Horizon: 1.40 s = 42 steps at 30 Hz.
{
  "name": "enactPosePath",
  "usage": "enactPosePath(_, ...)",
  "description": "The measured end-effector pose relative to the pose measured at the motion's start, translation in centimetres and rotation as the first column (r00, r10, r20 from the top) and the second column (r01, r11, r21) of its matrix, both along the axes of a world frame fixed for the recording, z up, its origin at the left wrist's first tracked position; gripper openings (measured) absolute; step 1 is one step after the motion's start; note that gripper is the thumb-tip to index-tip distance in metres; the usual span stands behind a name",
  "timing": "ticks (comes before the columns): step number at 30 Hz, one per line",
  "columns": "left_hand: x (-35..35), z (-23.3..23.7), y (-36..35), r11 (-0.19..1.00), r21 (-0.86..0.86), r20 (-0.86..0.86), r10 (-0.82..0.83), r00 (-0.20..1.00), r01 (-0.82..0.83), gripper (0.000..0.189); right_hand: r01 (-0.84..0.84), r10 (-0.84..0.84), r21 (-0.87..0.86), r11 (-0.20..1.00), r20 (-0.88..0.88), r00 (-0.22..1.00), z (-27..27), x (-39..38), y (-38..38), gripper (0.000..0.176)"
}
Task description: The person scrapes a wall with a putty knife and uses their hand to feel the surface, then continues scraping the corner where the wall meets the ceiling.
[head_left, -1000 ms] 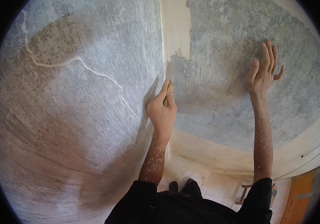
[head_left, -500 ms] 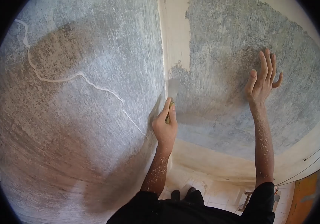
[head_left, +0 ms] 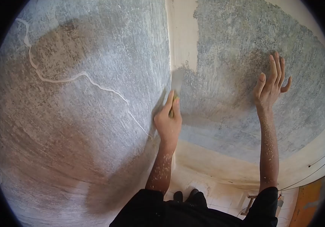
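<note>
My left hand is closed around the handle of a scraper, close to the wall corner. The scraper's flat metal blade points up and lies against the right-hand wall, just below a strip of cream paint. Most of the handle is hidden by my fingers. My right hand is spread flat on the grey, scraped right-hand wall and holds nothing. Pale flakes speckle both forearms.
On the left wall a white filled crack line runs down toward the corner. Cream wall borders the grey area below. Thin cables hang at the right, near an orange panel. A small wooden stool stands on the tiled floor.
My left hand has slid the scraper slightly upward along the corner, toward the cream strip. The right hand stays on the wall, and the view has shifted a little.
</note>
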<state>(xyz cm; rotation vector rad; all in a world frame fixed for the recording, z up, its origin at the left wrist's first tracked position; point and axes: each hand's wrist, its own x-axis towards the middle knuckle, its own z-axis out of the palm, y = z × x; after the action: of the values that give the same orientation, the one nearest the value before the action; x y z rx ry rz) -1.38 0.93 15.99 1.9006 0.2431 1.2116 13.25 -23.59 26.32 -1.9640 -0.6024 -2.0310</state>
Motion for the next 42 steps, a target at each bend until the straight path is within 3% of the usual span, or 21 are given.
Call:
enactPosePath(2, 0.5, -3.1, 0.0, 0.999, 0.043, 0.066, -0.014, 0.998, 0.011, 0.031, 0.008, -0.008, -0.003, 1.0, 0.017, 1.0, 0.4, 0.1, -0.3, 0.053)
enactPosePath(6, 0.5, 2.9, -0.3, 0.994, -0.091, -0.029, -0.068, 0.997, 0.065, 0.032, 0.014, -0.014, 0.0, 1.0, -0.005, 1.0, 0.1, -0.3, -0.2, 0.053)
enactPosePath(11, 0.4, -0.7, 0.0, 0.998, -0.032, -0.011, -0.048, 0.999, 0.047, 0.032, -0.002, 0.002, -0.005, 1.0, 0.003, 1.0, 0.2, 0.1, -0.4, 0.053)
enactPosePath(15, 1.3, 2.7, 0.2, 1.0, 0.019, 0.064, -0.025, 0.998, 0.023, 0.032, 0.001, -0.001, -0.002, 1.0, 0.002, 1.0, -0.1, -0.2, -0.1, 0.054)
enactPosePath(17, 1.1, 6.1, 0.2, 0.996, -0.064, 0.071, -0.053, 0.996, 0.057, 0.032, -0.02, 0.02, -0.004, 1.0, -0.004, 1.0, 0.0, 0.0, -0.2, 0.054)
enactPosePath(18, 0.7, 5.9, 0.0, 0.995, -0.081, 0.028, -0.061, 0.998, 0.063, 0.033, -0.025, 0.025, -0.016, 1.0, -0.011, 1.0, -0.1, 0.0, -0.3, 0.054)
enactPosePath(20, 0.5, 1.0, -0.8, 0.999, -0.021, 0.059, -0.042, 0.997, 0.044, 0.033, -0.03, 0.03, -0.028, 0.999, 0.009, 1.0, 0.1, 0.2, -0.5, 0.054)
enactPosePath(21, 0.4, 0.8, -1.1, 0.999, 0.013, 0.072, -0.036, 0.997, 0.035, 0.033, -0.011, 0.011, -0.014, 1.0, 0.013, 1.0, 0.3, 0.1, -0.4, 0.054)
enactPosePath(24, 0.0, 1.0, -1.2, 0.991, -0.109, -0.004, -0.08, 0.997, 0.079, 0.033, 0.024, -0.024, -0.008, 1.0, -0.014, 1.0, -0.2, -0.3, -0.1, 0.054)
enactPosePath(27, -0.9, 3.3, -0.7, 0.995, -0.08, -0.063, -0.064, 0.996, 0.059, 0.033, 0.022, -0.022, -0.005, 1.0, -0.009, 1.0, 0.3, 0.0, 0.0, 0.054)
enactPosePath(30, -0.8, -0.1, -0.6, 0.999, -0.019, -0.089, -0.04, 0.995, 0.039, 0.032, 0.03, -0.031, -0.006, 1.0, -0.013, 0.999, 0.2, -0.2, 0.0, 0.054)
enactPosePath(33, 0.8, -0.3, -0.2, 0.999, 0.028, 0.016, -0.026, 1.0, 0.025, 0.033, 0.038, -0.038, 0.008, 0.999, -0.002, 0.999, 0.1, -0.3, 0.2, 0.054)
enactPosePath(37, 1.5, 4.5, -0.1, 1.0, 0.002, 0.075, -0.008, 0.997, 0.008, 0.032, 0.01, -0.01, -0.012, 1.0, -0.005, 1.0, -0.1, -0.3, 0.1, 0.054)
enactPosePath(40, 1.0, -0.7, -0.2, 0.993, 0.12, 0.143, -0.005, 0.99, -0.013, 0.03, 0.019, -0.019, -0.001, 1.0, 0.004, 1.0, 0.4, -0.1, 0.4, 0.053)
enactPosePath(42, 1.7, -2.3, -0.4, 0.996, 0.085, 0.167, -0.004, 0.986, -0.01, 0.03, 0.025, -0.025, 0.007, 1.0, 0.002, 1.0, 0.1, -0.3, 0.3, 0.053)
